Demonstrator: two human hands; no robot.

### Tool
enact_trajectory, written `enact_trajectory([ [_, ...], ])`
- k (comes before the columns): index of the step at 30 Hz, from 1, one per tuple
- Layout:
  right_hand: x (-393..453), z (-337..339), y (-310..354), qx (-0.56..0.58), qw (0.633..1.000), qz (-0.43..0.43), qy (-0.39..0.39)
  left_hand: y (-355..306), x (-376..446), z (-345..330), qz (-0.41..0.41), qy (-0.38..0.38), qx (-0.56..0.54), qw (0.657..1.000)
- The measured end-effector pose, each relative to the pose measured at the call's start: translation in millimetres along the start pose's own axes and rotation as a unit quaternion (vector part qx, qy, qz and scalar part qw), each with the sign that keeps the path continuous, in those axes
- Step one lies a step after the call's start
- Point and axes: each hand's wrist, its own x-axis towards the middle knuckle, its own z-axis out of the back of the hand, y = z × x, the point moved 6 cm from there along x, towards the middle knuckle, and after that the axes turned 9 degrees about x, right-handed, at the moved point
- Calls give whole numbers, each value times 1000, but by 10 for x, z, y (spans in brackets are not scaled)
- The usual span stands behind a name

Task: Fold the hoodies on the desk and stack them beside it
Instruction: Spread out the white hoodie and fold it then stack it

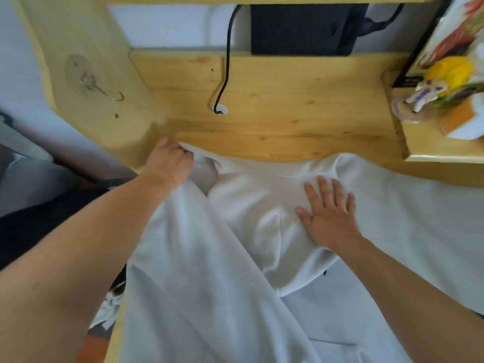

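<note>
On pine desk [288, 106]: soft white hoodie [209, 284]; left hand [170, 161] pinching, right hand [328, 213] flat.

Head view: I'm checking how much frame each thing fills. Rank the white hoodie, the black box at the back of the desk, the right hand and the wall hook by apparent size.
1. white hoodie
2. black box
3. right hand
4. wall hook

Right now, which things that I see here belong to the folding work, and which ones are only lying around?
Belong to the job:
white hoodie spread on the desk
left hand, gripping its edge
right hand, pressing it flat

Just lying about:
black cable
wall hook
figurine on the side shelf
black box
</note>
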Motion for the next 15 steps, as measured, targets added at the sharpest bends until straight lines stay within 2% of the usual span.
enact_trajectory([
  [4, 66, 71, -55, 0, 999, 8, -37, 83, 70, -164, 60, -14, -90, 994],
  [7, 114, 69, -75, -18, 998, 23, -56, 58, 34, -349, 27, -80, -170, 982],
  [9, 133, 63, -99, -25, 997, 31, -60, 53, -14, -296, -12, -143, -126, 982],
  [10, 131, 68, -108, -29, 997, 30, -61, 69, -44, -248, -24, -148, -79, 986],
  [13, 45, 90, 21, -36, 996, -4, -81, 168, -104, -75, -64, -76, 79, 992],
  [15, -76, 25, 329, -11, 995, 1, -104, 288, -59, 88, -23, -41, 73, 996],
])
